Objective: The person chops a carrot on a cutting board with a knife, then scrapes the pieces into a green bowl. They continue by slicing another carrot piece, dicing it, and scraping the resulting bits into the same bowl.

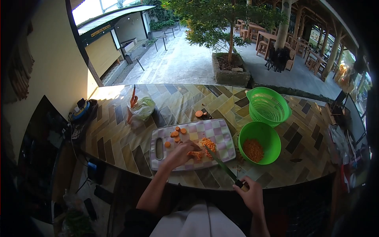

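My right hand is wrapped round the handle of a kitchen knife, its blade pointing up and left onto the chequered cutting board. The fingers of my left hand press on cut carrot pieces at the board's near side. Just beyond the blade tip lies a heap of diced carrot. Several thick carrot slices rest on the board's left half. Beside the board on the right stands a green bowl with chopped carrot in it.
Behind the bowl sits a green colander. A plastic bag with whole carrots lies at the back left of the patterned table. Carrot ends lie past the board. Cables and a black tray crowd the left edge.
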`<state>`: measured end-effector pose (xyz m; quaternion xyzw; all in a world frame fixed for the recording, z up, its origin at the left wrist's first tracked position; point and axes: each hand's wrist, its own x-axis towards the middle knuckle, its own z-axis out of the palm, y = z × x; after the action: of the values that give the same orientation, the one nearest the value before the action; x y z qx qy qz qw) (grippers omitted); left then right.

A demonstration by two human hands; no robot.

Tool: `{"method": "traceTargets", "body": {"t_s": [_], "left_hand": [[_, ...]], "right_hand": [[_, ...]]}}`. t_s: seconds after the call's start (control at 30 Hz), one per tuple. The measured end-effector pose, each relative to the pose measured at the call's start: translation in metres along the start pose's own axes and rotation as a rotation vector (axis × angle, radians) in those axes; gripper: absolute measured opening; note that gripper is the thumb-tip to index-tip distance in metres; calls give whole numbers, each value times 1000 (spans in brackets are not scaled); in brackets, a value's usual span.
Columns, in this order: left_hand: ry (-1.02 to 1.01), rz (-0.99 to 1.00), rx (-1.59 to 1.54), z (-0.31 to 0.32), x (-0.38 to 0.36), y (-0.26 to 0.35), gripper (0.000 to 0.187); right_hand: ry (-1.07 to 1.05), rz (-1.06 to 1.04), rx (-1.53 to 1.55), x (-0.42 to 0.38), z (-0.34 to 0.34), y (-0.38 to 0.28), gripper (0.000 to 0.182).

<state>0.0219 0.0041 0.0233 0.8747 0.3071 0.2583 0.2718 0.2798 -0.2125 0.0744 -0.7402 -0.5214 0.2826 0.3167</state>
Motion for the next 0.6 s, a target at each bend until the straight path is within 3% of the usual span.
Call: {"method": "traceTargets", "body": {"t_s": [0.27,0.37,0.6], "left_hand": [[-211,49,-93,-4,11,-8,27],[-213,85,10,6,9,-21,22],[-184,-156,96,4,4,14,12]], "right_hand": [[41,-15,28,-2,-8,1,33],[35,0,42,-4,-7,3,34],[-115,9,-68,-10,-7,2,36]]}}
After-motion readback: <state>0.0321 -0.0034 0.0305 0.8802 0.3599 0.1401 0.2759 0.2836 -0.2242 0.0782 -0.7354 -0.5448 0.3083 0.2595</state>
